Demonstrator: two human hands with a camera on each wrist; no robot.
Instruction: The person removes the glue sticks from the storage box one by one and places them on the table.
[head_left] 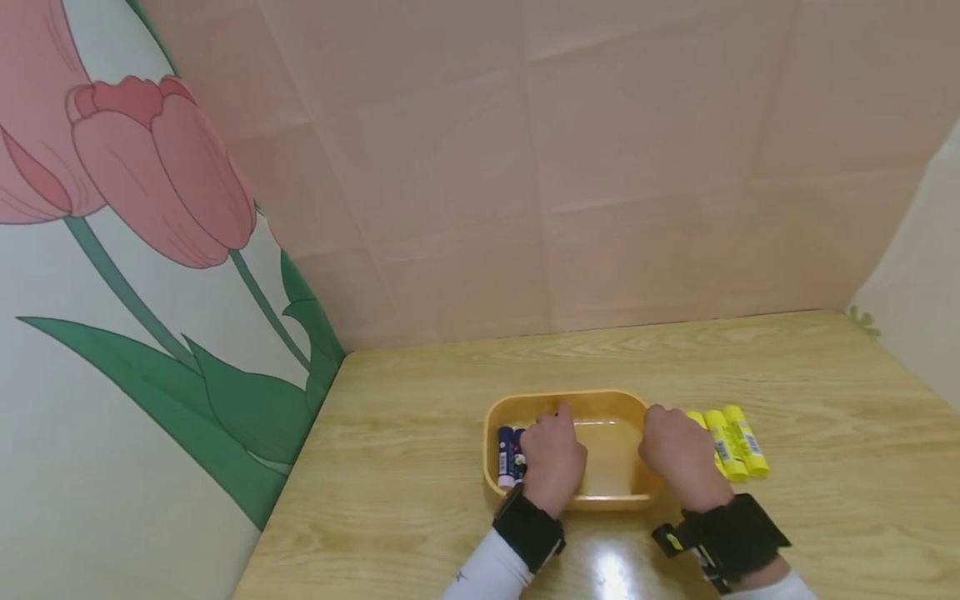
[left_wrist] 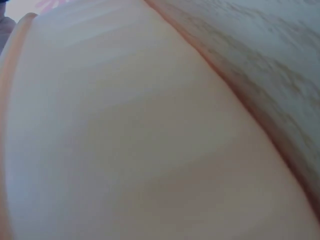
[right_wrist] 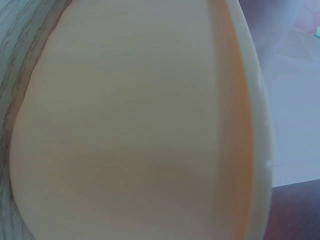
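A yellow-orange plastic basket (head_left: pixel 607 503) stands on the wooden table, its outer wall close up in both wrist views. Inside it at the left, navy glue sticks (head_left: pixel 506 457) stand side by side, partly covered by my left hand (head_left: pixel 555 458). That hand reaches over the front rim with curled fingers and pinches a navy glue stick, of which only a dark bit shows by the fingertips. My right hand (head_left: pixel 682 454) is over the basket's right rim, fingers curled; I cannot tell what they hold. Yellow glue sticks (head_left: pixel 746 442) lie in a row just right of it.
The wooden table (head_left: pixel 390 450) reaches back to a wall covered in brownish-pink sheeting (head_left: pixel 600 208). At the left, the side wall carries painted tulips (head_left: pixel 153 167). Black straps (head_left: pixel 738 537) with cameras sit round both wrists.
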